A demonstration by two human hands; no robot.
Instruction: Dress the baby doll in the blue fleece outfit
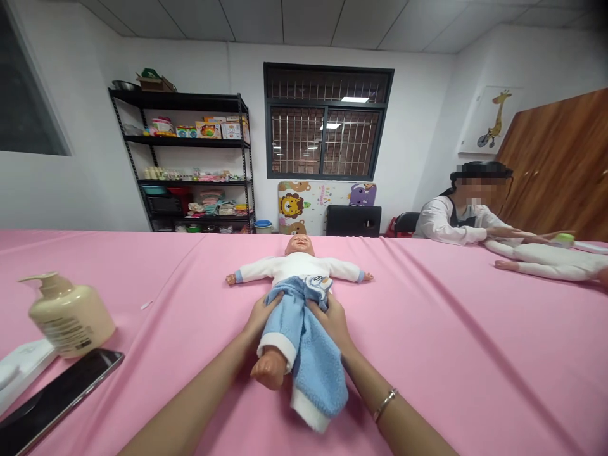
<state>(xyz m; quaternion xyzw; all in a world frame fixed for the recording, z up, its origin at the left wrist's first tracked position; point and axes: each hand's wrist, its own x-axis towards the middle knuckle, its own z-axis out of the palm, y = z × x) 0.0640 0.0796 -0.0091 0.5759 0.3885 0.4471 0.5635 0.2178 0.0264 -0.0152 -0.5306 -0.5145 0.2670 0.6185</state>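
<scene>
A baby doll (298,266) lies on its back on the pink tablecloth (427,329), head away from me and arms spread, wearing a white top. Light blue fleece trousers (304,342) cover its lower half; one bare foot sticks out of the left leg, and the other trouser leg hangs limp. My left hand (260,315) grips the trousers' waist on the doll's left side. On the other side my right hand (332,320) holds the waist too. A bracelet sits on my right wrist.
A cream pump bottle (69,315), a dark phone (57,396) and a white object (21,367) lie at the left. At the far right another person (463,212) handles a second doll (546,261). Behind the table stand shelves (190,164) and a window.
</scene>
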